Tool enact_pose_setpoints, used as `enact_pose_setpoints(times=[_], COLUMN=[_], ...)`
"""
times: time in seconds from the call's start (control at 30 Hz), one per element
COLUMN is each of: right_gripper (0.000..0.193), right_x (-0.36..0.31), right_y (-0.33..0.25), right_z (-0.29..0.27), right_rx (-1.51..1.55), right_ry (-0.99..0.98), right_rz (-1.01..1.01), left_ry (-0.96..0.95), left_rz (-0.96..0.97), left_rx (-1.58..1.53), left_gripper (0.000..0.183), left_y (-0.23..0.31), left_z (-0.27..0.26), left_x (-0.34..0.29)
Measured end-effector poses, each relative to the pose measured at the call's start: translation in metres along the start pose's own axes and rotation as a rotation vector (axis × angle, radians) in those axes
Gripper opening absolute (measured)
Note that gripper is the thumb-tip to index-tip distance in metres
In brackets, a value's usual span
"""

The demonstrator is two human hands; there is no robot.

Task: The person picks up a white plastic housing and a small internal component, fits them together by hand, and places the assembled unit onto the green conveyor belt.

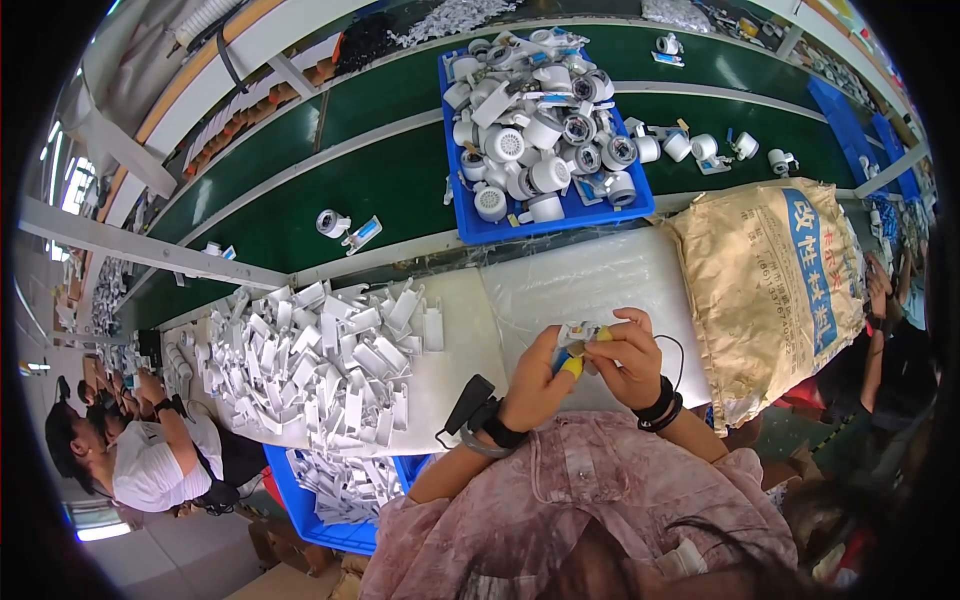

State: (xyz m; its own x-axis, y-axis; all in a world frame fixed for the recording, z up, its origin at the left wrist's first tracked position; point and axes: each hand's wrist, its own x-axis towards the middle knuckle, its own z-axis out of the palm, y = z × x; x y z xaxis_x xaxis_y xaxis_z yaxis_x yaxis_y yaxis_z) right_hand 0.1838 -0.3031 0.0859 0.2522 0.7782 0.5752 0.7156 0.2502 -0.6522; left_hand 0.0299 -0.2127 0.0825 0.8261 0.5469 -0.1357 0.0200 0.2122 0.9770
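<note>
From afar I look through one head-worn wide fisheye, facing down, close above the left hand (pixel 533 388), right hand (pixel 630 362) and worktable (pixel 455 362).

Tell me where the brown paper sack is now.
In the head view, the brown paper sack is on the right, past the person's right hand and to the lower right of the blue plastic tray of white parts.

Left of the brown sack (pixel 718 300), the left hand (pixel 535 388) and right hand (pixel 632 366) come close together, fingers (pixel 634 318) curled, forearms (pixel 443 474) converging
</note>
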Motion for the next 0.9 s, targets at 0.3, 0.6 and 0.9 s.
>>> enact_pose_setpoints(times=[0.3,0.6,0.9], right_gripper=[0.024,0.023,0.024], right_x=[-0.001,0.002,0.002], right_y=[0.000,-0.003,-0.004], right_z=[0.000,-0.005,-0.004], right_rx=[0.003,-0.072,-0.093], right_ry=[0.017,-0.016,-0.023], right_rz=[-0.018,-0.042,-0.076], left_ry=[0.019,0.072,0.120], left_rz=[0.059,0.062,0.159], left_rx=[0.126,0.148,0.182], left_gripper=[0.036,0.035,0.029], left_y=[0.001,0.009,-0.001], left_z=[0.003,0.011,0.013], left_x=[-0.002,-0.004,-0.004])
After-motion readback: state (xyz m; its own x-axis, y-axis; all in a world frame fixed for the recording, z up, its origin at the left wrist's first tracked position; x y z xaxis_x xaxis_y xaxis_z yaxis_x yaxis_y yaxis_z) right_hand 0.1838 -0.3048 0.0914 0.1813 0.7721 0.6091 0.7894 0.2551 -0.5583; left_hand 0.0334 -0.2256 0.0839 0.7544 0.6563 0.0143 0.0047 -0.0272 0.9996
